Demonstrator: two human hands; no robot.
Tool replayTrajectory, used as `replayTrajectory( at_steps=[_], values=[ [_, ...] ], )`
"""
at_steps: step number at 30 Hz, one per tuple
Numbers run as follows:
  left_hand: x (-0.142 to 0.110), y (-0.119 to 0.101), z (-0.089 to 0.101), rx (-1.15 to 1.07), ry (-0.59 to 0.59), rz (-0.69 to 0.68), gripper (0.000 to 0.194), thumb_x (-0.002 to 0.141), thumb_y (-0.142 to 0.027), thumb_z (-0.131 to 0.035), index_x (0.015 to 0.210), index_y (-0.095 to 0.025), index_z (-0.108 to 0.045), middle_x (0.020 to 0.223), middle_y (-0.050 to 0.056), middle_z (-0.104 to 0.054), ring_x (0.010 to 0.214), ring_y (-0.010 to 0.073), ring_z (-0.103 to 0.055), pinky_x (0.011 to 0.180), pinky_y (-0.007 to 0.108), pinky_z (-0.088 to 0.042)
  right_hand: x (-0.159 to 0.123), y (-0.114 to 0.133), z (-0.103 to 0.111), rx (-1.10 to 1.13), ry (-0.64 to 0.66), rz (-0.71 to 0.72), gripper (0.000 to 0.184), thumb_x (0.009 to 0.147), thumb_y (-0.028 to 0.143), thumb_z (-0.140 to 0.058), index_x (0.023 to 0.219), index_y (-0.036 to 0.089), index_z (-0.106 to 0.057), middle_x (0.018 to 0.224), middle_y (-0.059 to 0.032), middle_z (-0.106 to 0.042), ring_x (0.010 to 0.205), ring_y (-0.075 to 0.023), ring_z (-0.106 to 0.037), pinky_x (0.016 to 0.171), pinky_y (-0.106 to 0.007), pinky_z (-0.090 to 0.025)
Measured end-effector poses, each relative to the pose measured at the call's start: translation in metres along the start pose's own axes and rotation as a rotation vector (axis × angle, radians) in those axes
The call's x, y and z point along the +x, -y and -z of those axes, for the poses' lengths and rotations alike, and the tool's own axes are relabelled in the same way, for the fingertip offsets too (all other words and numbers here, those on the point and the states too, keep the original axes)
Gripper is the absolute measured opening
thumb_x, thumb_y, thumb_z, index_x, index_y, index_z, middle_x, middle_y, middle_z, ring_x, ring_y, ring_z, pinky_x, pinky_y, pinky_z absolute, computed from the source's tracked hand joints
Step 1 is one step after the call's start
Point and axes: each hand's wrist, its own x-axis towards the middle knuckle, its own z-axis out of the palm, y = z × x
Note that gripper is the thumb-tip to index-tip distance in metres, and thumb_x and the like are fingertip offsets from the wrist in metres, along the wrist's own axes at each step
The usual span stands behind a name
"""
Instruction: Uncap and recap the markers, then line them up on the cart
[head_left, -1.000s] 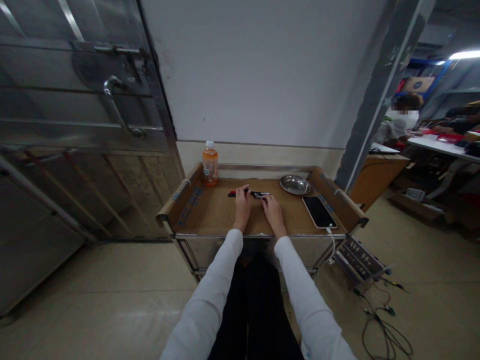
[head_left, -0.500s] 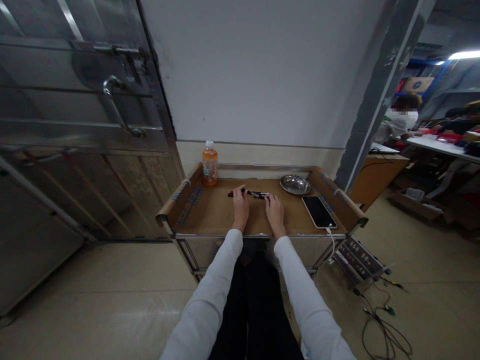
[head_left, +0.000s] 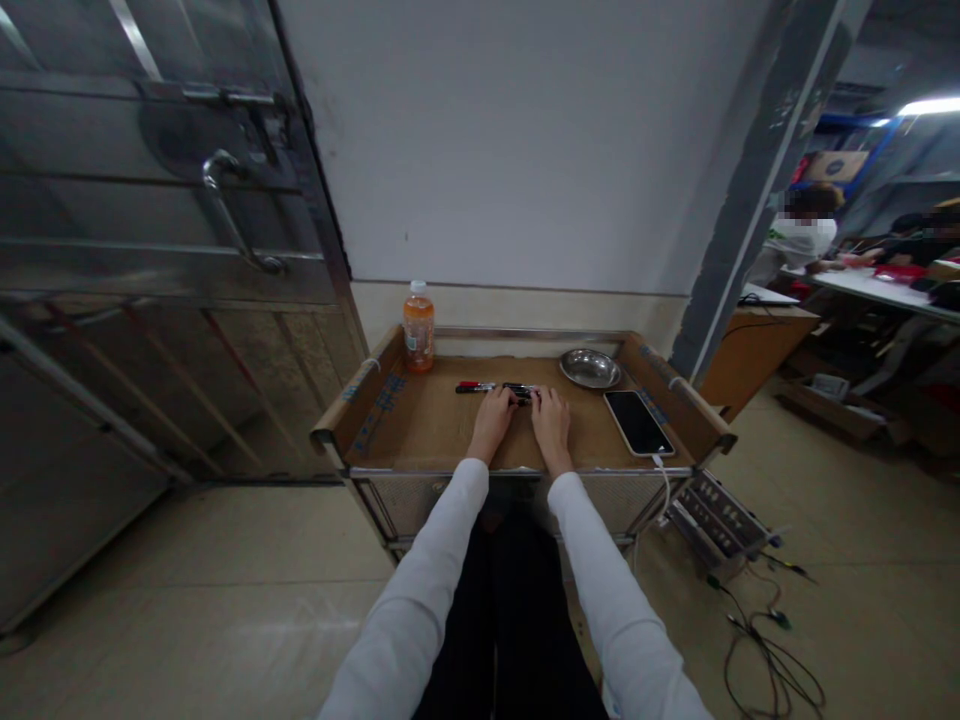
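Several pens, black with a red one among them, lie in a row across the cardboard-lined cart top (head_left: pixel 427 430). The left end of the row shows a red-and-black marker pen (head_left: pixel 469 387). My left hand (head_left: pixel 493 418) rests just in front of the row, its fingers closed at the left end of a short dark pen (head_left: pixel 523 401). The fingers of my right hand (head_left: pixel 551 418) are closed at that pen's right end. Both hands lie low on the cardboard, a small gap between them, and my fingers partly hide the pen.
An orange drink bottle (head_left: pixel 419 328) stands at the back left. A steel dish (head_left: pixel 590 368) sits at the back right, with a phone (head_left: pixel 639 423) and its white cable in front. Raised cardboard sides edge the cart. A person (head_left: pixel 806 235) sits far right.
My left hand has let go of the pens at the left of the row and moved right, towards my right hand. The right hand shifted slightly right. Bottle, dish and phone stayed put.
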Motion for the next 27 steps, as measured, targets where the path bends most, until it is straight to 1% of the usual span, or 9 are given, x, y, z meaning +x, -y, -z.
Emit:
replayTrajectory(
  at_steps=[3,5,8,11,14,17,20,23,27],
  values=[
    [0.001,-0.001,0.000,0.073,-0.025,0.011,0.010,0.087,-0.010,-0.048,0.088,-0.017,-0.056,0.096,0.009,-0.060,0.097,0.0223,-0.057,0.092,0.041,-0.045,0.000,0.000,0.000,0.005,0.018,0.032,0.030,0.100,0.028,-0.032,0.107,0.017,-0.059,0.103,-0.0103,-0.064,0.094,-0.0195,-0.056,0.081,-0.030,-0.035],
    [0.002,-0.002,0.000,0.074,-0.052,-0.005,0.011,0.088,-0.011,-0.047,0.091,-0.017,-0.057,0.099,0.010,-0.060,0.100,0.0231,-0.056,0.094,0.042,-0.044,0.000,0.000,-0.001,0.002,0.032,0.046,0.029,0.099,0.027,-0.033,0.107,0.017,-0.059,0.104,-0.0106,-0.064,0.095,-0.0197,-0.057,0.082,-0.031,-0.036],
    [0.003,-0.004,0.000,-0.025,-0.072,-0.074,0.017,0.088,-0.011,-0.047,0.100,-0.017,-0.056,0.105,0.011,-0.059,0.105,0.0223,-0.056,0.097,0.041,-0.044,0.000,-0.001,-0.003,0.003,0.055,0.066,0.027,0.098,0.024,-0.036,0.108,0.018,-0.060,0.105,-0.0106,-0.065,0.097,-0.0203,-0.057,0.084,-0.032,-0.036],
    [0.003,-0.005,0.000,-0.155,-0.037,-0.123,0.021,0.087,-0.012,-0.047,0.105,-0.017,-0.055,0.108,0.010,-0.059,0.107,0.0206,-0.056,0.097,0.039,-0.046,0.000,-0.002,-0.005,0.016,0.073,0.101,0.026,0.095,0.018,-0.038,0.108,0.018,-0.060,0.107,-0.0110,-0.065,0.098,-0.0203,-0.057,0.084,-0.032,-0.037],
    [0.004,-0.003,-0.001,-0.232,-0.007,-0.096,0.021,0.086,-0.010,-0.047,0.103,-0.018,-0.056,0.105,0.008,-0.061,0.104,0.0193,-0.058,0.096,0.039,-0.047,0.000,-0.003,-0.006,0.025,0.097,0.134,0.026,0.093,0.016,-0.040,0.109,0.018,-0.061,0.108,-0.0113,-0.065,0.100,-0.0206,-0.057,0.085,-0.032,-0.037],
    [0.003,-0.002,-0.001,-0.267,-0.011,-0.068,0.022,0.086,-0.007,-0.046,0.101,-0.018,-0.057,0.104,0.008,-0.062,0.102,0.0182,-0.059,0.095,0.037,-0.048,0.000,-0.004,-0.007,0.024,0.114,0.148,0.024,0.093,0.018,-0.042,0.109,0.018,-0.061,0.109,-0.0111,-0.065,0.102,-0.0212,-0.057,0.085,-0.032,-0.038],
    [0.002,-0.002,-0.001,-0.246,-0.012,-0.034,0.019,0.087,-0.009,-0.047,0.099,-0.018,-0.059,0.102,0.008,-0.064,0.099,0.0179,-0.060,0.092,0.035,-0.049,0.000,-0.004,-0.009,0.048,0.095,0.141,0.023,0.093,0.019,-0.044,0.110,0.018,-0.059,0.111,-0.0107,-0.065,0.102,-0.0210,-0.058,0.086,-0.032,-0.038],
    [0.000,-0.003,0.001,-0.170,-0.009,0.021,0.016,0.088,-0.011,-0.049,0.093,-0.019,-0.062,0.099,0.008,-0.064,0.095,0.0181,-0.061,0.089,0.034,-0.049,0.000,-0.005,-0.012,0.079,0.054,0.113,0.022,0.093,0.020,-0.045,0.112,0.017,-0.055,0.112,-0.0111,-0.065,0.101,-0.0203,-0.059,0.086,-0.032,-0.039],
    [-0.001,-0.003,0.003,-0.060,0.033,0.033,0.014,0.088,-0.012,-0.051,0.088,-0.018,-0.064,0.100,0.009,-0.063,0.096,0.0188,-0.059,0.088,0.033,-0.048,0.000,-0.007,-0.014,0.059,0.063,0.119,0.016,0.091,0.021,-0.049,0.104,0.017,-0.058,0.106,-0.0105,-0.066,0.098,-0.0207,-0.059,0.085,-0.032,-0.040]
  ],
)
